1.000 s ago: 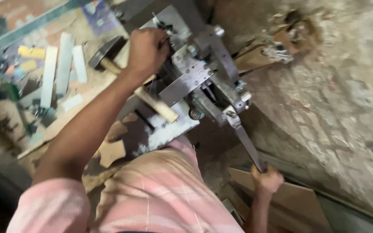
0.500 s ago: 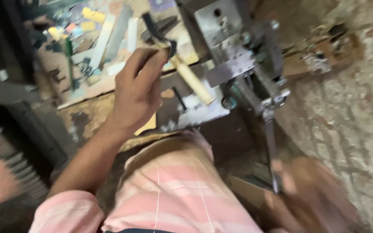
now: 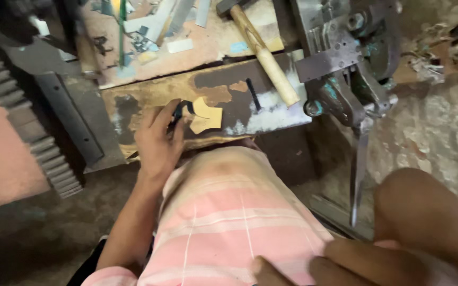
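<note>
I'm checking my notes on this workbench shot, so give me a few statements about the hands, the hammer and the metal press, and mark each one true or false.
1. The left hand touches a small dark piece beside the tan cut-out shape. True.
2. The wooden-handled hammer is gripped in a hand. False: it lies free on the worn wooden bench.
3. The right hand rests on the pink checked cloth. True.
4. The grey metal press stands left of the hammer. False: it stands to its right.

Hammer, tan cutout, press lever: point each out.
Hammer (image 3: 263,53): head view, middle of the wooden handle.
Tan cutout (image 3: 206,117): head view, centre of the flat piece.
Press lever (image 3: 358,169): head view, mid-length of the hanging metal bar.
</note>
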